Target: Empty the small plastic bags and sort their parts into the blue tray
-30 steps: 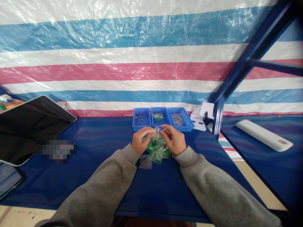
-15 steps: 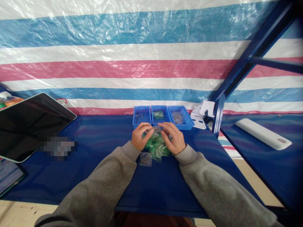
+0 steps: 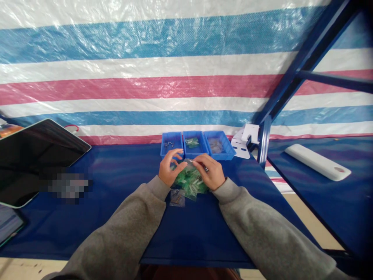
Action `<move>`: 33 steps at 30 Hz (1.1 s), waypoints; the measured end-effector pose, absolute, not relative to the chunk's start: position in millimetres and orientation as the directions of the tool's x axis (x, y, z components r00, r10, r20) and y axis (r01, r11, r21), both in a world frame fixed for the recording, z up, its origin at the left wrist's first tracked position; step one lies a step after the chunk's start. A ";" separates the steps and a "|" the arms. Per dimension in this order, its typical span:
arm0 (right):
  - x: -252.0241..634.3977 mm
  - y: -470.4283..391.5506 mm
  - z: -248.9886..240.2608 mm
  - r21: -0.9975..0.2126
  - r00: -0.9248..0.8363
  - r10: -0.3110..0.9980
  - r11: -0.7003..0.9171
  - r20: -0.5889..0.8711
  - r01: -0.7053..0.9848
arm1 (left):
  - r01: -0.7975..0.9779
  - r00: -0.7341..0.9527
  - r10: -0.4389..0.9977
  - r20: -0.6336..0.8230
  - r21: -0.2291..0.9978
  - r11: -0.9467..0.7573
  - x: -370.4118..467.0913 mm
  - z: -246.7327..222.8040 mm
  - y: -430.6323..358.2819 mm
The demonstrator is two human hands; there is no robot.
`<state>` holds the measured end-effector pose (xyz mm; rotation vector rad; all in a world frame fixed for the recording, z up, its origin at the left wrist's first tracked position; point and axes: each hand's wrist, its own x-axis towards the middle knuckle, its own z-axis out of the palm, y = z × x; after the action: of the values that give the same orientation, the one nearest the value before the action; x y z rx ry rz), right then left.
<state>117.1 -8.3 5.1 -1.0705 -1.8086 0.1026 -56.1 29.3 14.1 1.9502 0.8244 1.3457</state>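
Note:
Over a pile of green-tinted plastic packets (image 3: 192,186), my right hand (image 3: 212,171) pinches a small clear plastic bag (image 3: 190,164) between thumb and fingers. Small metal pieces show at the right fingers. My left hand (image 3: 170,167) is on the other side of the bag, thumb and index finger spread apart. The left thumb tip is close to the bag's edge; whether it touches I cannot tell. Nearer to me, a clear packet with small brownish metal parts (image 3: 177,198) lies flat on the blue table (image 3: 195,237).
Three blue bins stand behind my hands: the left bin (image 3: 171,134) with metal screws, the middle bin (image 3: 201,151) with green packets, the right bin (image 3: 231,149) with clear bags. White cut-out card (image 3: 241,151) leans beside a blue frame post (image 3: 264,142). A dark-screened monitor (image 3: 43,155) is left.
My left index finger has lifted off the bag and spread from the thumb. My right hand stays pinched on the bag, and the view has shifted slightly.

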 end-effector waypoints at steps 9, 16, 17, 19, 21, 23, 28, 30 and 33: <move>119.0 -10.5 6.4 -0.573 -0.034 0.745 0.540 0.666 0.616 | 0.227 0.205 0.747 0.633 0.711 -0.665 -60.8 14.0 36.7; 116.7 -12.4 9.2 -0.667 -0.027 0.807 0.507 0.590 0.546 | 0.239 0.302 0.714 0.632 0.675 -0.699 -61.0 15.7 36.0; 116.1 -11.9 7.8 -0.697 -0.034 0.828 0.492 0.560 0.522 | 0.249 0.336 0.700 0.630 0.658 -0.711 -60.6 16.1 34.8; 116.3 -9.5 4.5 -0.773 -0.027 0.869 0.453 0.494 0.445 | 0.259 0.356 0.687 0.633 0.640 -0.723 -60.0 16.9 33.0; 119.2 -4.6 2.1 -0.869 0.050 0.905 0.390 0.423 0.306 | 0.264 0.320 0.692 0.647 0.641 -0.721 -60.1 17.2 32.7; 125.8 2.4 1.4 -0.937 0.244 0.905 0.326 0.348 0.124 | 0.276 0.274 0.696 0.663 0.639 -0.718 -60.5 16.7 33.8; 147.6 17.8 4.0 -0.942 0.529 0.843 0.252 0.100 -0.223 | 0.305 0.300 0.677 0.672 0.605 -0.735 -60.0 12.0 35.6; 151.2 18.3 4.1 -0.955 0.517 0.850 0.226 0.096 -0.194 | 0.313 0.322 0.668 0.671 0.590 -0.744 -59.5 10.0 35.0; 148.0 12.2 3.2 -0.963 0.465 0.844 0.255 0.268 0.092 | 0.337 0.400 0.640 0.657 0.544 -0.769 -60.0 8.7 34.0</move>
<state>148.0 12.2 3.2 -1.2216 -0.9774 0.6397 -60.0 34.0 8.7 2.3376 0.8483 1.3109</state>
